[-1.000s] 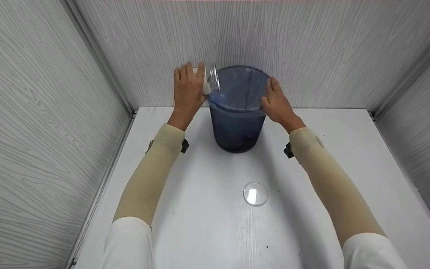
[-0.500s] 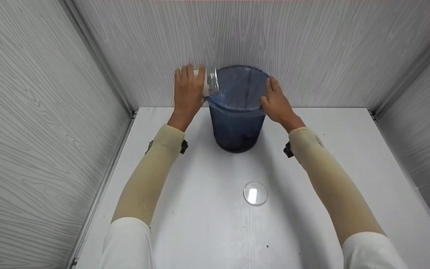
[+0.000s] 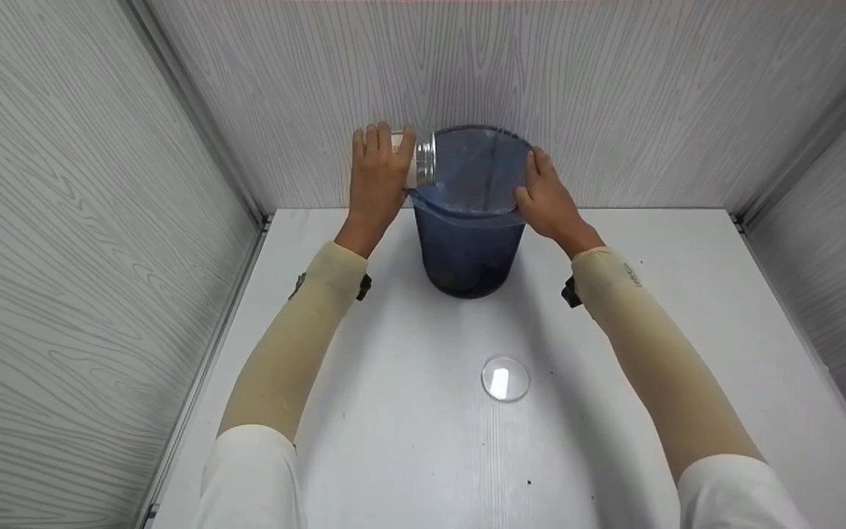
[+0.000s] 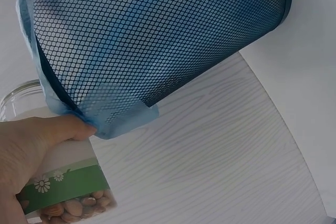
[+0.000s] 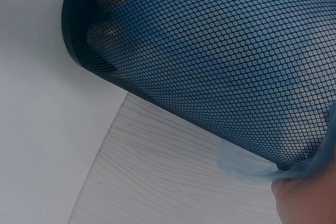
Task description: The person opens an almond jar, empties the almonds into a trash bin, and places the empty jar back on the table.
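Pale wood-grain walls (image 3: 291, 88) enclose a white tabletop (image 3: 408, 441). I see the left hand (image 3: 379, 173) gripping a clear, white-and-green-labelled jar (image 3: 424, 163) of brown nuts (image 4: 73, 207), tipped sideways, its mouth at a dark, blue-lined mesh bin (image 3: 471, 253) between both hands; nearer the person, a clear round disc (image 3: 505, 379); then the right hand (image 3: 549, 198) holding the bin's right edge.
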Demonstrator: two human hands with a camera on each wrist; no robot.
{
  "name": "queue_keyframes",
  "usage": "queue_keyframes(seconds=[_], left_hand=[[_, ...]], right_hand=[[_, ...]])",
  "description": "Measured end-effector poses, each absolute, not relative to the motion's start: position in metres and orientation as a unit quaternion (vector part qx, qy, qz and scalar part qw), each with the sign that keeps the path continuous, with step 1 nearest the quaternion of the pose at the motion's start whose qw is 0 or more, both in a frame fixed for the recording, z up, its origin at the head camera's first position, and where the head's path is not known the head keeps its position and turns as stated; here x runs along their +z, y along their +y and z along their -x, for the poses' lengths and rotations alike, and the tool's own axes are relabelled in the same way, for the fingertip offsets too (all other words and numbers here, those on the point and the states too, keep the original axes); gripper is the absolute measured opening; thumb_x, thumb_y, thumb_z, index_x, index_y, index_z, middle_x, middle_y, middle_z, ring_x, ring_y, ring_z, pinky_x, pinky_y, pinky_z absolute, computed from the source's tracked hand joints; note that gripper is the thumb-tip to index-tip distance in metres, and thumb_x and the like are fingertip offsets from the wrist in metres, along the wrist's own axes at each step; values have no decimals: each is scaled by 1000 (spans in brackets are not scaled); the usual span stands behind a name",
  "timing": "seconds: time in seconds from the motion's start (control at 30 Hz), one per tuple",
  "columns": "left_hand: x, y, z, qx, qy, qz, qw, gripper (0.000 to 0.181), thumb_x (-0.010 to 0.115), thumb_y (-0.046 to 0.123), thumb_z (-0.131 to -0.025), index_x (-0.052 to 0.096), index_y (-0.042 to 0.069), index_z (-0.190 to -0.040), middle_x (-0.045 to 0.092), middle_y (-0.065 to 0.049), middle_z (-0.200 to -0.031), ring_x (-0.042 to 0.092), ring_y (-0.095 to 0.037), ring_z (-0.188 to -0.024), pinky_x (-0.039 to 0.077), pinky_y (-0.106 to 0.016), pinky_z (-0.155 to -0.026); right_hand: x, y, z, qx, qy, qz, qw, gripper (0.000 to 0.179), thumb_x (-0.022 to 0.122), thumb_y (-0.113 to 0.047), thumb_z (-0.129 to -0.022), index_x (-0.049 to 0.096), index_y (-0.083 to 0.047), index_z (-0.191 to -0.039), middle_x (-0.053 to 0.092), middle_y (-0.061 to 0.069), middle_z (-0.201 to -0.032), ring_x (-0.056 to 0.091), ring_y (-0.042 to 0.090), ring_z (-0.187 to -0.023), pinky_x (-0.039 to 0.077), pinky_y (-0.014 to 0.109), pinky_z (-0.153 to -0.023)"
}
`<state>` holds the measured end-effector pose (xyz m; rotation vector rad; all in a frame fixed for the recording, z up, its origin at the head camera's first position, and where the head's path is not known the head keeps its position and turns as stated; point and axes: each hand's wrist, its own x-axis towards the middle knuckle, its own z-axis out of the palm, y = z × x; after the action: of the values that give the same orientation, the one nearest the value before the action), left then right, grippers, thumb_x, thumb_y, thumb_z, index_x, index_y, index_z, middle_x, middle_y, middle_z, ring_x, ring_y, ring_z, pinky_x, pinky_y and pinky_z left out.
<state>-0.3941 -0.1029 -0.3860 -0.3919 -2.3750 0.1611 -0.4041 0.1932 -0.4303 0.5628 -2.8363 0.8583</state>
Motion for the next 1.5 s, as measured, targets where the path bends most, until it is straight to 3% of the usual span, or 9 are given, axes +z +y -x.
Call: queue_keyframes(seconds=[0.87,1.13,1.5], left_hand=[[-385,-100,395,113,-903,172,376,50,59,-5,-94,52,10,-140,55,-26,-134,51,-40,-128,35,-55,-112],[-386,-97,397,117,-896,186,386,44,51,-10,-97,52,8,-138,56,-27,-133,52,-42,-127,36,-55,-112],[-383,-95,395,171,-888,185,385,49,56,-6,-97,51,12,-142,56,-26,-135,52,-40,-127,37,-52,-111]], right_hand=[[-432,192,403,287,-938,-185,60,71,24,-30,-102,0,6,-158,-5,20,-168,-3,28,-155,8,45,-124],[-432,192,404,289,-939,-178,61,71,24,-29,-101,0,4,-159,-4,19,-168,-2,28,-155,9,45,-124],[-431,192,405,288,-940,-174,55,71,24,-30,-102,-1,3,-159,-6,17,-169,-2,26,-155,8,45,-124]])
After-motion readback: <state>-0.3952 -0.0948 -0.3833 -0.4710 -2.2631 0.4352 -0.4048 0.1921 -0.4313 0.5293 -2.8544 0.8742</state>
